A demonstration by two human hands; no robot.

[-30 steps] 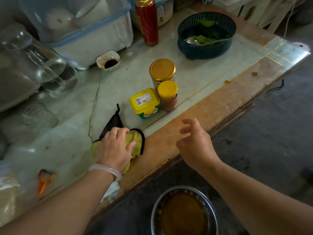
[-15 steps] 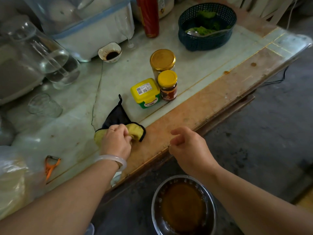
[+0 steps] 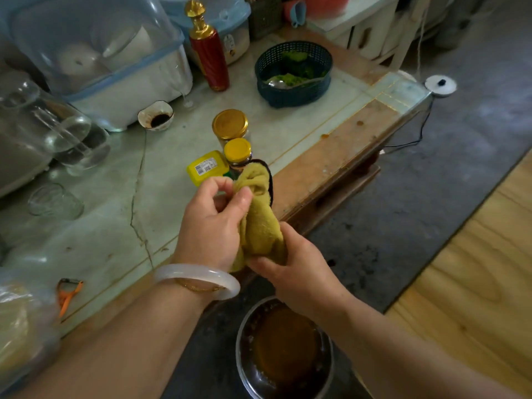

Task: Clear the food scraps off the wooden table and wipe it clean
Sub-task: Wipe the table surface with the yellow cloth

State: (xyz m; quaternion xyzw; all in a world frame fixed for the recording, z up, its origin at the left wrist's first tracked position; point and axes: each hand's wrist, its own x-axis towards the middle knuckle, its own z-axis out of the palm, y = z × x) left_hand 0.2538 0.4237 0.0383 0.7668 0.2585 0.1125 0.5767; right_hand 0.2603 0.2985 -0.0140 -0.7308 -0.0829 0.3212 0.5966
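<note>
A yellow cloth (image 3: 259, 217) with a black edge hangs bunched in the air over the table's front edge. My left hand (image 3: 211, 226) pinches its upper part and my right hand (image 3: 293, 263) grips its lower end from below. The wooden table (image 3: 339, 151) has a glass-covered pale top and a bare brown strip along the front, with small orange-brown spots (image 3: 325, 136) on that strip. Directly below my hands, on the floor, a metal bowl (image 3: 283, 352) holds brown liquid.
Two gold-lidded jars (image 3: 230, 125) and a yellow tub (image 3: 207, 168) stand mid-table. A dark basket of greens (image 3: 293, 73), a red bottle (image 3: 210, 53), a small sauce dish (image 3: 157, 116), glass jugs (image 3: 49, 125), a plastic container (image 3: 100, 53) and an orange peeler (image 3: 67, 293) sit around.
The cloth lay on the table under my left hand; now it is lifted off the table and held bunched between both hands above the bowl. My right hand moved in and took hold of it.
</note>
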